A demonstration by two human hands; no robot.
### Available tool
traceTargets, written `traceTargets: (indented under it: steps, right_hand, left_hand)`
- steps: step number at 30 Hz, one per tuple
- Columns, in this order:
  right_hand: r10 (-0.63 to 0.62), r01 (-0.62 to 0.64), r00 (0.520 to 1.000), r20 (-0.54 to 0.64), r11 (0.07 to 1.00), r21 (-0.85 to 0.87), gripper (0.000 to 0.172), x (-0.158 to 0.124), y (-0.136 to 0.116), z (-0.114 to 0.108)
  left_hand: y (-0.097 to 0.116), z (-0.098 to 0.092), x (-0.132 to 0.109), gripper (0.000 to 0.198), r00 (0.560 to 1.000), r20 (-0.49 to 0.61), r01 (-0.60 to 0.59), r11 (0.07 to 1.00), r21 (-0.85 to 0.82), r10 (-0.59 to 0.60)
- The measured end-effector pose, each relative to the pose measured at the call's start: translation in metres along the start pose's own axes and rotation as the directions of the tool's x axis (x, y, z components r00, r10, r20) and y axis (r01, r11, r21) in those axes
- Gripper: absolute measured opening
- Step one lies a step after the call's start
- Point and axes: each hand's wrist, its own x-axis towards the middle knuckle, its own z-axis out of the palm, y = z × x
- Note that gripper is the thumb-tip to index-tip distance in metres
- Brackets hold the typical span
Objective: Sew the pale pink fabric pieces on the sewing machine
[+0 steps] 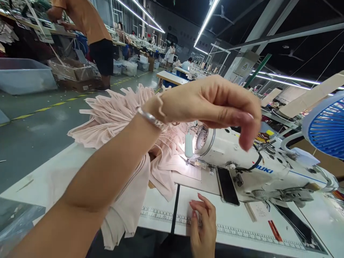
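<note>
My left hand (215,107) is raised across the view, above the head of a white Juki sewing machine (258,172). Its fingers droop down together with the thumb against the forefinger; whether anything thin is pinched there I cannot see. A silver bracelet (150,118) circles the wrist. My right hand (202,225) rests on the white table (53,172) near its front edge, fingers lying loosely apart on a printed ruler strip (242,233), holding nothing. A heap of pale pink cloth pieces (118,114) spreads left of the needle, and some hang over the table's front edge.
A black phone (227,186) lies flat by the machine base. A blue fan (326,125) stands at the right. Across the grey aisle a person in an orange shirt (91,25) bends over a bench, with bins and boxes (24,75) on the floor.
</note>
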Motion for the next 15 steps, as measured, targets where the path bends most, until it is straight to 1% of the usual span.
traceTargets:
  steps: [1,2,3,4,5,8,11,13,14,15]
  right_hand:
    - [-0.024,0.024,1.000,0.008,1.000,0.000,0.024,0.001,0.000,0.000]
    - [-0.039,0.039,0.999,0.014,0.999,-0.001,0.025,0.002,0.000,0.000]
    - [-0.045,0.045,0.999,0.018,0.999,-0.003,0.025,0.002,0.000,0.001]
    - [-0.044,0.044,0.999,0.019,0.999,-0.005,0.025,0.002,-0.001,0.001]
    - [-0.043,0.043,0.999,0.019,0.999,-0.007,0.026,0.002,-0.001,0.001]
    - [-0.038,0.038,0.999,0.020,0.999,-0.001,0.025,0.001,-0.001,0.001]
    - [-0.030,0.030,0.999,0.026,1.000,0.007,0.024,0.000,0.000,0.000]
    - [-0.023,0.023,0.999,0.025,1.000,0.008,0.024,0.000,0.002,-0.001]
    - [-0.021,0.021,0.999,0.025,1.000,0.008,0.024,0.000,0.002,-0.001]
    - [-0.022,0.022,0.999,0.025,1.000,0.009,0.024,-0.001,0.003,-0.001]
  left_hand:
    - [0.012,0.005,-0.007,0.025,0.999,0.039,-0.004,1.000,0.003,0.004]
    - [0.021,0.009,-0.012,0.024,0.995,0.092,0.035,0.999,0.011,-0.036]
    - [0.026,0.012,-0.014,0.024,0.993,0.114,0.033,0.999,0.020,-0.035]
    - [0.028,0.013,-0.012,0.024,0.993,0.113,0.029,0.999,0.031,-0.032]
    - [0.026,0.014,-0.008,0.024,0.996,0.090,0.024,0.999,0.044,-0.028]
    - [0.007,0.011,0.015,0.027,0.999,-0.039,-0.005,0.997,0.077,0.008]
    - [-0.013,0.004,0.038,0.028,0.996,-0.082,-0.029,0.991,0.129,0.040]
    - [-0.025,-0.003,0.048,0.033,0.995,-0.093,-0.012,0.982,0.188,0.030]
    - [-0.033,-0.008,0.050,0.036,0.992,-0.127,0.012,0.978,0.210,0.016]
    - [-0.041,-0.014,0.052,0.037,0.981,-0.194,0.046,0.975,0.219,-0.002]
